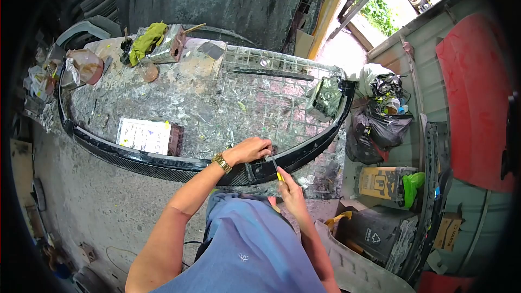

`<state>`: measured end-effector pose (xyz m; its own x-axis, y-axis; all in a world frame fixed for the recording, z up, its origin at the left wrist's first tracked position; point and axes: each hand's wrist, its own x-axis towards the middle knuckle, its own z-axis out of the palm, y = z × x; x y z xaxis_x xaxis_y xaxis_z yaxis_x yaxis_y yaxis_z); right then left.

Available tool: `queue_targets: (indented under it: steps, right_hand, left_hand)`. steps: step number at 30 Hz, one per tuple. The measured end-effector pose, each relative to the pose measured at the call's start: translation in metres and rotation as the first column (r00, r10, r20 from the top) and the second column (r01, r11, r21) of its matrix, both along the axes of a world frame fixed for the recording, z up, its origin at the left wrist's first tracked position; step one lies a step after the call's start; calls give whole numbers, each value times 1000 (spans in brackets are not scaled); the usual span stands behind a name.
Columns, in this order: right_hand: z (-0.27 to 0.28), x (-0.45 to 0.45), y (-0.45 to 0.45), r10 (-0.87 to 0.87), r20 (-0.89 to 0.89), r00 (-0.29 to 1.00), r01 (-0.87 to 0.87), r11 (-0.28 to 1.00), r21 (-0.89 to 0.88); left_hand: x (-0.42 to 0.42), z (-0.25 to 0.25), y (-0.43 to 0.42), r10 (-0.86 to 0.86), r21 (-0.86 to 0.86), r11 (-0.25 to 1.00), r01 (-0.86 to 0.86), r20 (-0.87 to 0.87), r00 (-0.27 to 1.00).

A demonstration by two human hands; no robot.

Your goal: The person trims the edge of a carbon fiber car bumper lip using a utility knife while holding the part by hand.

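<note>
Curved black strip: the long strip (146, 164) lies along the near edge of the workbench (201, 106), its ends bending up toward the far left and far right; a woven pattern shows on its near face.
Left hand: the hand (251, 151), a gold watch (221, 163) at its wrist, is over the strip right of its middle, fingers curled in; whether they grip anything I cannot tell.
Right hand: this hand (293, 194), nearer and to the right, grasps a yellow-handled tool (280, 174), its dark tip pointing far and left at the strip; contact is unclear.
Bench left: a printed white sheet (144, 136) lies beyond the strip; farther back are a yellow-green cloth (147, 43) and a small cup (147, 69).
Bench right: a thin dark bar (271, 73) lies toward the far edge, and a crumpled clear package (327, 97) sits just inside the strip's right end.
Floor right: a black bag (377, 130) stands beyond a cardboard box (380, 182).
Wall right: a red panel (475, 103).
</note>
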<state>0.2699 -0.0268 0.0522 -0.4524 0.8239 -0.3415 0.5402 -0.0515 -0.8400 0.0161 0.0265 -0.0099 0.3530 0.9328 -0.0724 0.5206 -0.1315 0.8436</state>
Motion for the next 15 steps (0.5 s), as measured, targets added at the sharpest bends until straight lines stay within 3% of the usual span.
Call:
queue_targets:
  steps: [1,4,5,8,15]
  right_hand:
    - [-1,4,-1,84,19,996,-85,989,121]
    - [6,1,-5,184,142,973,-214,947,241]
    - [10,-1,-6,184,211,960,-222,960,170]
    - [-1,0,-11,181,245,953,-239,943,233]
    - [15,-2,-12,218,242,945,-263,949,173]
  left_hand:
    - [1,-1,1,-4,1,1000,4,1,1000]
    - [2,-2,2,13,1,1000,-13,13,1000]
    - [2,-2,2,12,-1,1000,-12,14,1000]
    - [2,-3,3,9,-4,1000,-9,22,1000]
    - [2,-3,4,0,30,1000,0,16,1000]
